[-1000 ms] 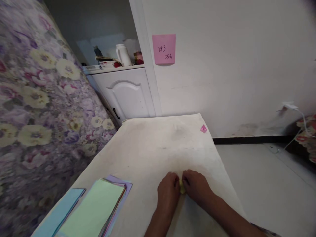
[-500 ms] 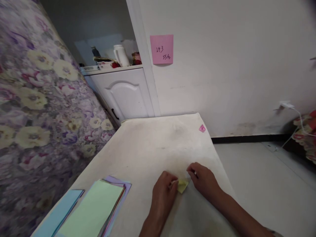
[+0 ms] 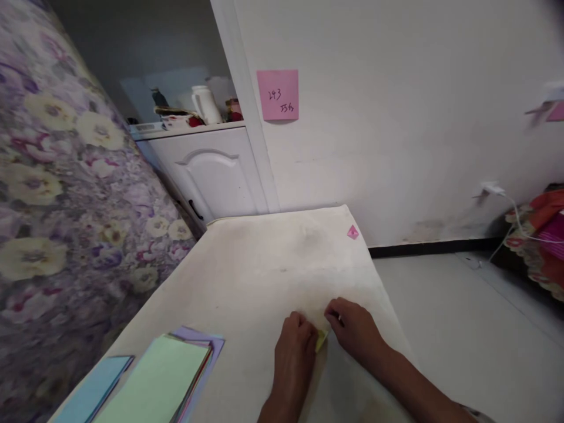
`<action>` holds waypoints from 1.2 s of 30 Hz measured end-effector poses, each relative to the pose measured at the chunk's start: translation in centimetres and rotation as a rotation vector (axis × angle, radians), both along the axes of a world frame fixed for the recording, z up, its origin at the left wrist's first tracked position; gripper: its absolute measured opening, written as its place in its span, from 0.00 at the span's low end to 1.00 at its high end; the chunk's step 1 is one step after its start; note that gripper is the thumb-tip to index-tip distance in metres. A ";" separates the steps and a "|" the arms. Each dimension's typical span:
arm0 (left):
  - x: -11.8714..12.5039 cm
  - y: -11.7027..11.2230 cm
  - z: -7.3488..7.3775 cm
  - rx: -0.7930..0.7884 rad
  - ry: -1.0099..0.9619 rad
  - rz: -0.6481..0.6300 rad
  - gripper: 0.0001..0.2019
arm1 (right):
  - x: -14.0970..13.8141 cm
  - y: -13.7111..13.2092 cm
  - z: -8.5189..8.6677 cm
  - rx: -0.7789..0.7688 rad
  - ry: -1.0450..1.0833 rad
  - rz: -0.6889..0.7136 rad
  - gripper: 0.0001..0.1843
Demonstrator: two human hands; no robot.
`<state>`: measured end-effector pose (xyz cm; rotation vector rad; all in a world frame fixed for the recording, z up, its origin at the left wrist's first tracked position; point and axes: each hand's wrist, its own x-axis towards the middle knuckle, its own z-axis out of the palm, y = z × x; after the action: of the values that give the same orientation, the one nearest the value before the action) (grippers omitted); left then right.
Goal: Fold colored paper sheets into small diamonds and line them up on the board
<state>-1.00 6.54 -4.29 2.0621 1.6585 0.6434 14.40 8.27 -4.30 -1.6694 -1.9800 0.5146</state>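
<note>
Leaving plenty of open room across the middle of the bench (image 3: pixel 259 264), from the far edge against the wall (image 3: pixel 396 147) down to the hands. Working close to the right edge, crossing it with the right forearm (image 3: pixel 409 378), beside grey floor (image 3: pixel 440 305). Crowded along the left edge by the green-topped paper stack (image 3: pixel 158 376) and, nearer that edge, by the blue paper (image 3: pixel 94 385). Marked at the far right corner by the small pink folded paper (image 3: pixel 353 232), well apart from the hands.

Holding the yellow paper (image 3: pixel 322 339) on the near part of the bench, toward the right edge, in the left hand (image 3: pixel 294 346), fingers curled closed over it, leaving only a narrow end showing. Just beside that end, with the right hand (image 3: pixel 355 329), bringing thumb and fingertips together on nothing visible; can't tell whether touching the paper's tip.

Compared with half a second ago, covering more of the yellow paper with the left hand. Keeping the right hand about where it was. Turned the view slightly rightward, bringing more red and magenta cloth (image 3: pixel 546 212) into sight. Left both stacks and the pink piece in place.
</note>
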 end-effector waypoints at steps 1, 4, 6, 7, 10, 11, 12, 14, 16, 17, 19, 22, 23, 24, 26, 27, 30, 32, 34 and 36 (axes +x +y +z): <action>0.0 0.0 -0.1 -0.004 -0.008 -0.007 0.09 | 0.0 0.0 0.0 -0.003 -0.007 0.000 0.08; 0.1 0.1 -0.3 -0.004 -0.004 -0.006 0.07 | 0.0 0.1 0.1 -0.016 -0.029 -0.003 0.08; 0.2 0.1 -0.5 0.009 0.017 0.008 0.08 | -0.1 0.1 0.1 -0.020 -0.037 -0.001 0.08; 0.2 0.1 -0.5 0.014 0.025 0.014 0.08 | -0.1 0.1 0.1 -0.017 -0.038 0.000 0.08; 0.3 0.1 -0.3 0.006 0.043 0.017 0.08 | -0.1 0.1 0.0 -0.006 -0.031 0.002 0.08; 0.3 0.1 -0.2 0.000 0.049 0.020 0.08 | -0.2 0.0 0.0 -0.005 -0.031 0.002 0.08; 0.3 0.1 -0.1 -0.004 0.054 0.024 0.08 | -0.2 0.0 0.0 -0.005 -0.032 0.002 0.08; 0.2 0.1 -0.1 0.002 0.059 0.033 0.09 | -0.2 0.0 0.0 -0.008 -0.039 0.003 0.09; 0.2 0.1 -0.3 0.016 0.059 0.034 0.09 | -0.2 0.0 0.1 -0.013 -0.044 0.006 0.09; 0.1 0.0 -0.4 0.023 0.062 0.036 0.09 | -0.1 0.0 0.0 -0.014 -0.043 0.008 0.09; 0.1 0.0 -0.6 0.034 0.068 0.046 0.09 | -0.1 0.0 0.0 -0.016 -0.033 0.010 0.08; 0.2 -0.2 -0.8 0.033 0.067 0.059 0.09 | 0.1 0.0 0.0 -0.012 -0.016 0.008 0.08; 0.1 -0.2 -0.8 0.029 0.063 0.061 0.08 | 0.2 -0.1 0.0 -0.008 -0.014 0.008 0.08; 0.0 -0.2 -0.7 0.023 0.056 0.058 0.08 | 0.2 -0.1 0.0 -0.004 -0.013 0.009 0.08; -0.4 0.0 -0.4 -0.001 0.022 0.040 0.06 | 0.3 0.0 0.0 0.001 -0.014 0.008 0.09; -0.7 0.2 -0.2 -0.015 -0.010 0.024 0.05 | 0.4 0.0 0.1 0.000 -0.014 0.006 0.09; -2.0 0.8 0.5 -0.038 -0.151 -0.022 0.09 | 0.6 0.1 0.2 -0.011 0.000 0.002 0.08; -2.8 1.1 0.8 -0.031 -0.212 -0.010 0.13 | 0.6 0.1 0.4 -0.014 0.022 0.005 0.08; -3.5 1.2 0.9 -0.026 -0.207 0.024 0.14 | 0.4 -0.1 0.6 -0.006 0.050 0.024 0.08; -3.8 1.1 0.8 -0.032 -0.168 0.050 0.14 | -0.1 -0.4 0.9 0.022 0.076 0.058 0.07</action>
<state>-4.77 7.68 -3.52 1.8935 1.6179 0.7790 14.35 7.88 -3.39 -1.5600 -1.9773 0.5675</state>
